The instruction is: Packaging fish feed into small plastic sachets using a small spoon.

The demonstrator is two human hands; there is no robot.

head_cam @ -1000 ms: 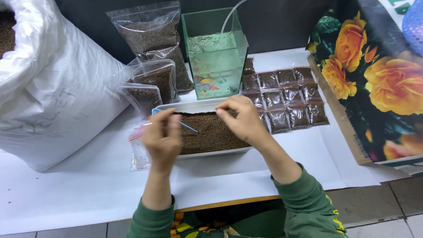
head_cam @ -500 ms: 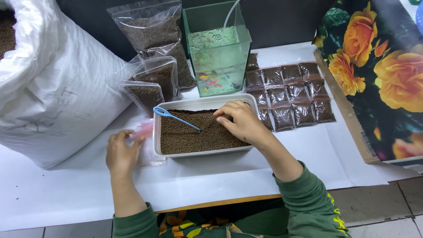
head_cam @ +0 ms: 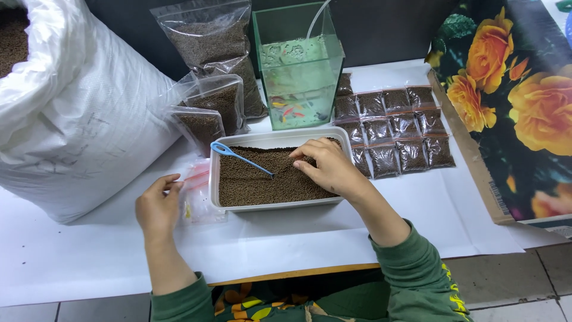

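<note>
A white rectangular tray (head_cam: 275, 206) filled with small brown pellets sits on the white table. A blue spoon (head_cam: 238, 157) lies stuck in the pellets, handle up to the left. My right hand (head_cam: 326, 169) rests over the right side of the tray, fingers curled down onto the pellets. My left hand (head_cam: 157, 205) is left of the tray, fingertips touching a stack of small empty clear bags (head_cam: 199, 191) with red strips.
A big white sack (head_cam: 71, 113) of pellets fills the left. Larger clear pellet bags (head_cam: 211, 65) lean behind the tray. A small green fish tank (head_cam: 301, 71) stands at the back. Several small filled bags (head_cam: 396, 134) lie in rows on the right, beside a flower-printed box (head_cam: 512, 107).
My left hand left the tray and moved down-left to the empty bags. The blue spoon now lies in the pellets. My right hand stayed over the tray.
</note>
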